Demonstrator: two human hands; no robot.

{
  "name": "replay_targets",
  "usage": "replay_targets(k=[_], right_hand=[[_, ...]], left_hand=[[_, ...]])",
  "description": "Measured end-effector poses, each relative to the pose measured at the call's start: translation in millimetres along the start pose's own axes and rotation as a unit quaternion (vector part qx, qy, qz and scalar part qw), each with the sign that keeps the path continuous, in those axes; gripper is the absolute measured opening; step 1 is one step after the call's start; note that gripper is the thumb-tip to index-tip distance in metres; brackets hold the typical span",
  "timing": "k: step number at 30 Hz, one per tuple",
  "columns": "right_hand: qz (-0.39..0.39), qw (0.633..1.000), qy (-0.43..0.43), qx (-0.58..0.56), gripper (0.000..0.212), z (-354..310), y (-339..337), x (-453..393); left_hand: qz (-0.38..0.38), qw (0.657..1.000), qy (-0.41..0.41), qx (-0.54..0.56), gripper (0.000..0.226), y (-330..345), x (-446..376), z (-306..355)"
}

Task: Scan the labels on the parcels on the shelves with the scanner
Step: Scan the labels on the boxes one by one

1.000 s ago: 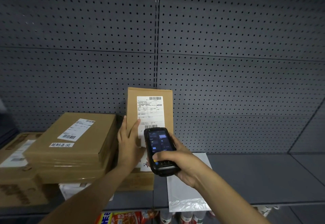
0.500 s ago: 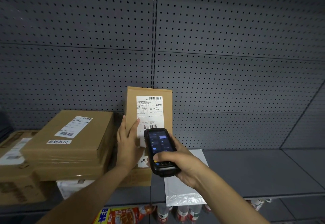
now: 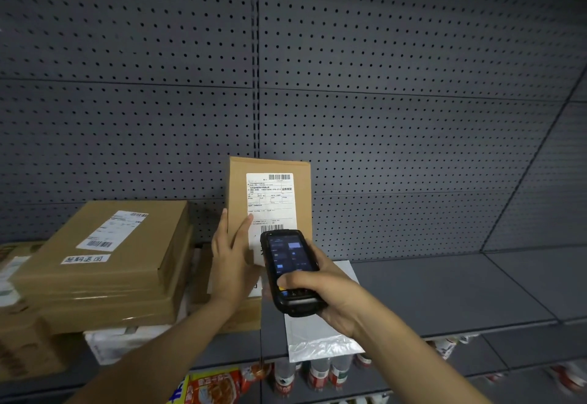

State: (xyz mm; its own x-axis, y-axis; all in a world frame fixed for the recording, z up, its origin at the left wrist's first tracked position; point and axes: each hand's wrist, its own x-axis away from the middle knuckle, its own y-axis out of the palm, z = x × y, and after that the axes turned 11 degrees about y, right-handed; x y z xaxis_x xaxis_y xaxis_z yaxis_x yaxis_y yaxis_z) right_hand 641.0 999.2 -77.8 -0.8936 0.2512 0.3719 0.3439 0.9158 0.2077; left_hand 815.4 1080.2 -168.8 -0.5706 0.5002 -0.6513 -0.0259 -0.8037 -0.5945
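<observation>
A brown cardboard parcel (image 3: 301, 187) stands upright on the grey shelf (image 3: 444, 289), leaning against the pegboard, its white label (image 3: 270, 200) facing me. My left hand (image 3: 230, 264) grips the parcel's left edge, thumb on the label. My right hand (image 3: 330, 292) holds a black handheld scanner (image 3: 290, 272) with a lit screen, just in front of the label's lower barcode. To the left, a flat brown box (image 3: 104, 251) with a label lies on top of a stack of boxes. A white poly mailer (image 3: 317, 333) lies flat on the shelf under my right hand.
A grey pegboard wall (image 3: 381, 86) backs the shelf. More cardboard boxes (image 3: 19, 340) sit at the far left, with a white bag (image 3: 127, 340) beneath the stack. On the shelf below are bottles (image 3: 317, 372) and a red snack packet (image 3: 216, 384).
The view has shifted slightly; both hands, the upright parcel and the scanner keep the same positions relative to each other.
</observation>
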Motion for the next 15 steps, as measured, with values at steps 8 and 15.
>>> replay_targets(k=[8, 15], right_hand=[[0.064, 0.998, -0.009, -0.012, 0.076, 7, -30, 5], [0.138, 0.990, -0.009, -0.003, 0.073, 16, -66, 3]], left_hand=[[-0.035, 0.999, 0.014, 0.025, 0.091, 33, -4, 24], [-0.129, 0.991, -0.006, 0.048, 0.097, 81, -3, 30]])
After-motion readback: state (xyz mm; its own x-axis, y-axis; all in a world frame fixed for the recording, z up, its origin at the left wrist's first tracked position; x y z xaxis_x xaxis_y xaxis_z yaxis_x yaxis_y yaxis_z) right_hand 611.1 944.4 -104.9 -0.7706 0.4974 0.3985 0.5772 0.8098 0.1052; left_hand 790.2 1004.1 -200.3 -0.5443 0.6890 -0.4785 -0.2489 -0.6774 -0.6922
